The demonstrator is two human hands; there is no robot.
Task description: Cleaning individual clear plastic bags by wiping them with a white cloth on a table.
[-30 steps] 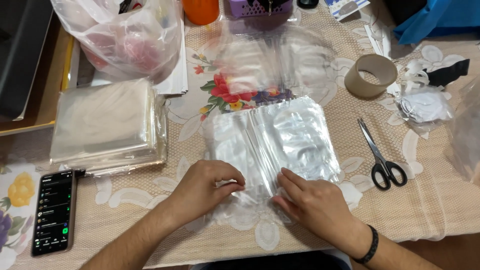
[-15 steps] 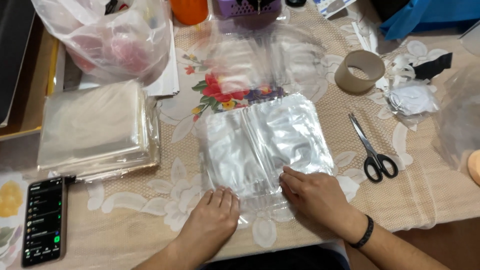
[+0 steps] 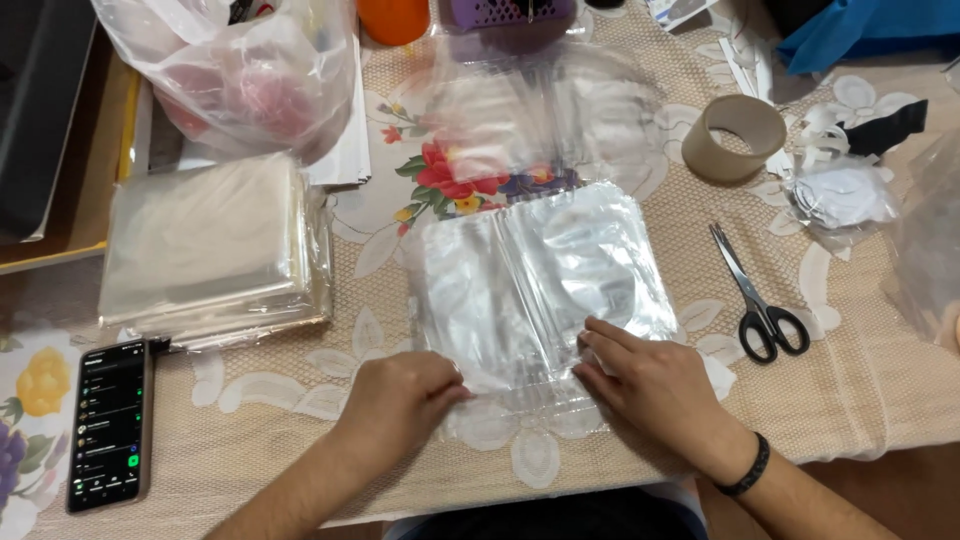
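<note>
- Plastic sleeve (image 3: 545,290), clear and flat, lies on the surface (image 3: 860,390) directly ahead of both my hands, its near edge under my fingertips.
- My left hand (image 3: 405,400) has its grip closed, pinching the sleeve's near left corner between thumb and fingers.
- My right hand (image 3: 650,385) lies flat with the fingers spread and together on the film; that grip clamps nothing, it only presses the near right part down.
- To do this well, I judge I should keep the right palm low and even, so the film cannot slide while the left pulls.
- The pinch should stay right at the edge; a deeper hold would likely wrinkle the sheet.
- The film is glossy and looks slippery, so slow, short pulls seem safer than one long tug.
- Left of my left hand sits a stack of clear sleeves (image 3: 205,245), well apart, with a phone (image 3: 108,425) nearer to me beside it.
- Right of my right hand lie scissors (image 3: 760,300), near but not touching the sleeve, blades pointing away from me.
- Beyond the scissors stands a tape roll (image 3: 733,137); far ahead on the left is a plastic bag (image 3: 240,80).
- I would keep my right wrist clear of the scissors when smoothing outward.
</note>
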